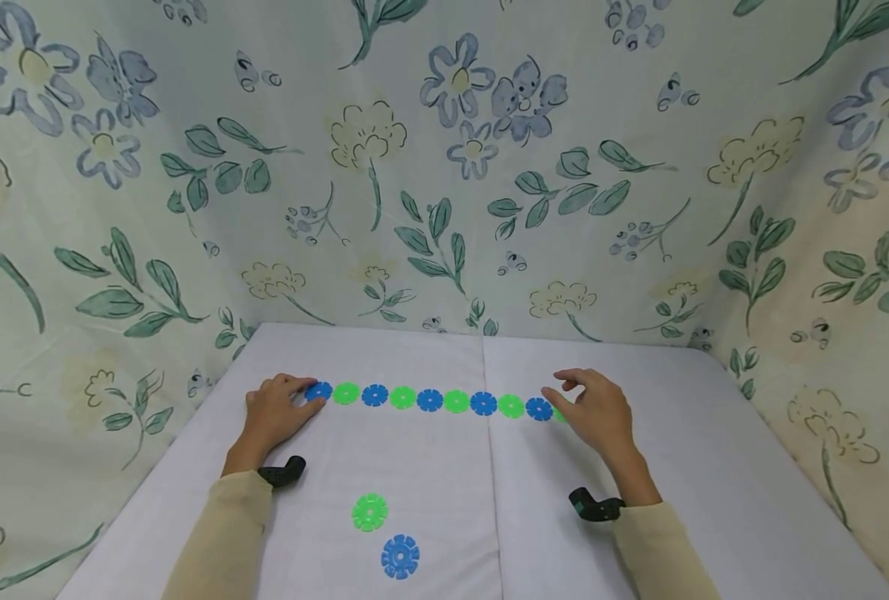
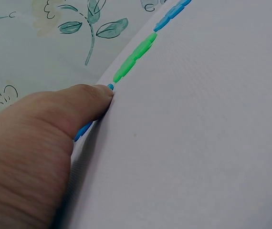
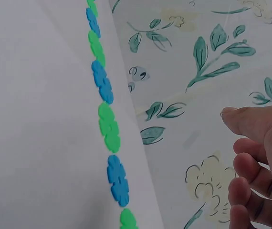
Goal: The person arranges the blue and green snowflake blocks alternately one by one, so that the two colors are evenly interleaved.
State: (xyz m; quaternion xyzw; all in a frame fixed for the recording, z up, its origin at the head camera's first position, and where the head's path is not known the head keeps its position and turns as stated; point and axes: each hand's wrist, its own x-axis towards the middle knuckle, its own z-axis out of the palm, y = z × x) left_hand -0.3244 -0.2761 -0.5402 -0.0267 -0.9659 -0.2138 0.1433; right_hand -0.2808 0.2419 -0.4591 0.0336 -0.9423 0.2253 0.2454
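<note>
A row of flat, notched plastic snowflake discs, alternating blue and green, runs across the white cloth. At its left end my left hand (image 1: 275,412) holds a blue disc (image 1: 320,391) by its edges between thumb and fingers; in the left wrist view the thumb (image 2: 90,98) covers part of it. My right hand (image 1: 594,408) hovers by the right end, thumb and forefinger apart with nothing between them. It partly hides a green disc (image 1: 560,415), which follows a blue disc (image 1: 539,409). In the right wrist view the fingers (image 3: 245,164) are loosely bent, away from the row.
Nearer the front lie a loose green disc (image 1: 370,512) and a loose blue disc (image 1: 401,557). A seam or fold line runs down the white cloth (image 1: 429,467). A floral curtain (image 1: 444,250) rises behind the table and along both sides.
</note>
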